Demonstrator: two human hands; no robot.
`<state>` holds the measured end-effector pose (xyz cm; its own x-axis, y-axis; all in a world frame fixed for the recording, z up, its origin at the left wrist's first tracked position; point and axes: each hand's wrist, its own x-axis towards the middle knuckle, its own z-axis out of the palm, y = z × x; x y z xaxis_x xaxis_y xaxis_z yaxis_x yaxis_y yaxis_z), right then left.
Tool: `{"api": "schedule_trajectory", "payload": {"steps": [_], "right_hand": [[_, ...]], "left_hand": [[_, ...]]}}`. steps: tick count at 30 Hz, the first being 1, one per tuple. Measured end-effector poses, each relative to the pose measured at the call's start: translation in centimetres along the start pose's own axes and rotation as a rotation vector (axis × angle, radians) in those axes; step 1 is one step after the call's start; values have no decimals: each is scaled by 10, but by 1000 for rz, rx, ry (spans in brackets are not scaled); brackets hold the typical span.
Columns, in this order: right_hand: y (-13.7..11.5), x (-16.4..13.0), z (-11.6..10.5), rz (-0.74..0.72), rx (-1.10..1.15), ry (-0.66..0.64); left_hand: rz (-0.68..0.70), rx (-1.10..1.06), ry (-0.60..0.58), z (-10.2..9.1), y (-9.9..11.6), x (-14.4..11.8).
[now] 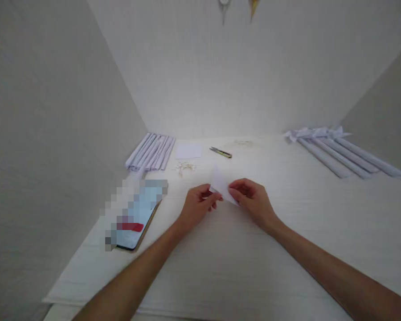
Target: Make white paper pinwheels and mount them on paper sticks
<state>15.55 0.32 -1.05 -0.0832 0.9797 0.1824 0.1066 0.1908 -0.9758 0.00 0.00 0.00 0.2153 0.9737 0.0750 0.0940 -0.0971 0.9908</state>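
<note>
A small piece of white paper (220, 182), seemingly folded, is held between my two hands above the white table. My left hand (199, 201) pinches its left lower edge with thumb and fingers. On the other side, my right hand (250, 195) grips the right edge, thumb and forefinger together. Beyond the hands lies a pair of small scissors or a cutter (221, 152) with yellowish-green and dark parts. A square stack of white paper (189, 150) rests to its left, with a little heap of pale rubber bands or string (185, 166) in front of it.
Several rolled white paper tubes (152, 151) lie side by side at the back left. More paper tubes (341, 156) with folded, pointed ends lie at the back right. A phone-like device (140, 214), partly pixelated, sits left of my hands. Walls enclose the table (307, 214).
</note>
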Motion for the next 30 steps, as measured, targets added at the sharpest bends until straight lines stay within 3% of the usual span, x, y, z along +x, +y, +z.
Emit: {"api": "schedule_trajectory", "payload": {"steps": [8,12,20,30], "right_hand": [[-5,-6,1,-38,-86,-201],[-1,-3,1,5,-40,-114],[4,4,-1,198,418,92],[-1,2,2,251,528,91]], "left_hand": [[112,23,-65,4,4,-4],[99,-6,-83,4,3,-4],[34,-132,136,-1,-1,1],[-40,-289,289,0,-8,6]]}}
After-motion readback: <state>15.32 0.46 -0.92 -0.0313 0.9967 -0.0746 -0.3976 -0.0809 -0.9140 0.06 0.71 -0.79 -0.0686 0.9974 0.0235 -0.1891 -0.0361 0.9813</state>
